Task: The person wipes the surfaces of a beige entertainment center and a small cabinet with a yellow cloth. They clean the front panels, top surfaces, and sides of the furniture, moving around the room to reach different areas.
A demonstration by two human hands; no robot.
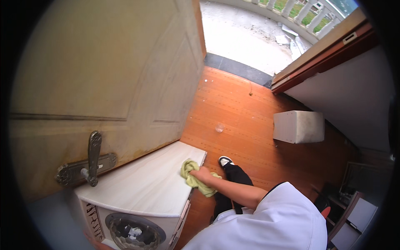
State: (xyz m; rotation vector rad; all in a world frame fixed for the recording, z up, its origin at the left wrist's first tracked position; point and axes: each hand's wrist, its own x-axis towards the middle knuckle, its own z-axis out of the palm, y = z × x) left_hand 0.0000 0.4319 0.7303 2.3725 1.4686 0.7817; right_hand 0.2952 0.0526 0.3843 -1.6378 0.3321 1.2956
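Note:
My right hand (201, 175) grips a crumpled yellow-green cloth (189, 168), which lies against the right edge of a small cabinet's marble-patterned top (150, 178). Part of the cloth hangs down past that edge. Set in the cabinet's front is a faceted, see-through dome (134, 232) with a dark rim. Beside it, a strip of dark figures (94, 220) decorates the panel. At the bottom left, my left hand (97, 244) shows only in part, by the cabinet's lower front; its grip is hidden.
A worn panelled door (109, 62) with an ornate metal handle (94, 159) stands right behind the cabinet. On the wooden floor (240, 109) are a clear cup (219, 127) and a whitish stool (298, 126). Past the dark threshold (237, 67), broken white pieces (290, 39) lie near a balustrade (286, 9).

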